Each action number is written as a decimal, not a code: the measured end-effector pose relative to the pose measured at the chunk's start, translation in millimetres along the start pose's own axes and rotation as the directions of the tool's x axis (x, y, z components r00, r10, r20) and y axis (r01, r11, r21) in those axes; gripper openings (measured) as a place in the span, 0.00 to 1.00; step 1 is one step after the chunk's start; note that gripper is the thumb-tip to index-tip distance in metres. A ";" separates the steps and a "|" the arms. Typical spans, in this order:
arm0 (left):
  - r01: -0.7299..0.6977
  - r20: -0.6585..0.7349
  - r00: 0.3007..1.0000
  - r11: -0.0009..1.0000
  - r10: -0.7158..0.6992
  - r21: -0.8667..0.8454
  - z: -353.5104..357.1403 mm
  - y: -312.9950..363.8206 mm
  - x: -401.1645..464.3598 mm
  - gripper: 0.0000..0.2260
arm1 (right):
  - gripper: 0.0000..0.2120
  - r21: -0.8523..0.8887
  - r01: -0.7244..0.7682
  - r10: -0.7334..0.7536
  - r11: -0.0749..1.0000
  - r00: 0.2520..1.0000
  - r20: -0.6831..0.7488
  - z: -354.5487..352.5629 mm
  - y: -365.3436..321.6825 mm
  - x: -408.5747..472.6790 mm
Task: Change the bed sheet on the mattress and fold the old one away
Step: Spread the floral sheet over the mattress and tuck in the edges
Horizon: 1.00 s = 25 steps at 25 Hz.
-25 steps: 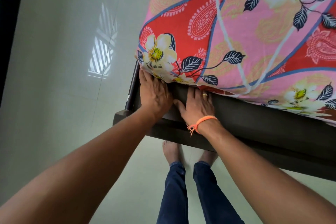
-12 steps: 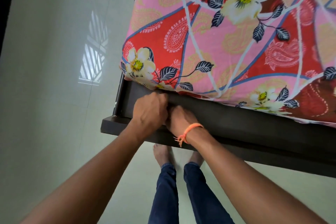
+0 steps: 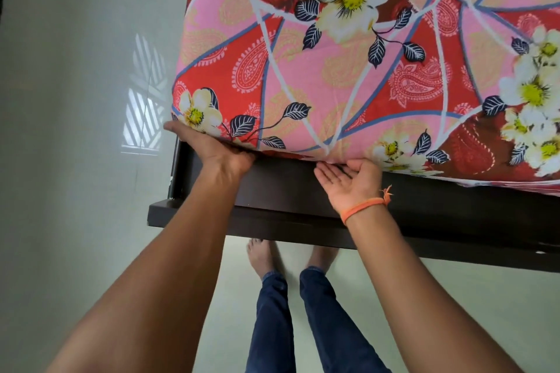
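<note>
Both hands under sheet [image 3: 348,76] edge: left hand [image 3: 212,145] at corner, right hand [image 3: 351,179] beside.

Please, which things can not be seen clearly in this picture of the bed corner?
- Head view: left hand fingertips, hidden under the sheet at the mattress corner.
- Right hand fingertips, tucked under the sheet's edge.
- The mattress itself, fully covered by the sheet.
- Rest of the bed frame, cut off by the right edge.
</note>
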<state>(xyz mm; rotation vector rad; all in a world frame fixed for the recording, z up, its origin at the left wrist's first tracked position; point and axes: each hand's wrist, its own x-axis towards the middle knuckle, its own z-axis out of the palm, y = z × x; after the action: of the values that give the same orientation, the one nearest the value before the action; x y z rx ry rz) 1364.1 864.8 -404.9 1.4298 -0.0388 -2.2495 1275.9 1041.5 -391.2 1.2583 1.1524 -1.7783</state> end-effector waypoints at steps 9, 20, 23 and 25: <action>-0.649 0.807 0.444 -0.481 0.390 0.589 18.5 -131.9 -95.1 0.06 | 0.20 -0.737 0.520 -0.823 -0.431 0.107 0.557 -55.7 -66.0 -13.1; -0.651 0.919 0.297 -0.759 -0.258 -0.003 53.7 -237.6 -91.1 0.12 | 0.17 -0.576 0.433 -0.555 -0.694 0.187 0.810 -139.2 -143.6 -19.0; -0.709 0.778 0.377 -0.697 -0.502 -0.106 68.2 -272.8 -82.4 0.09 | 0.07 -0.654 0.374 -0.608 -0.657 0.250 0.754 -151.9 -179.7 9.7; -0.682 0.570 0.538 -0.718 -0.621 -0.138 54.1 -294.6 -76.0 0.19 | 0.13 -0.681 0.252 -0.510 -0.688 0.499 0.701 -183.4 -179.7 37.1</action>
<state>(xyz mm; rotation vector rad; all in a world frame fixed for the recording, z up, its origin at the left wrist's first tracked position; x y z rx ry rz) 1234.2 1145.1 -394.9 0.2150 2.6963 0.4227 1173.2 1279.4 -402.9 -0.6758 2.7995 -0.1309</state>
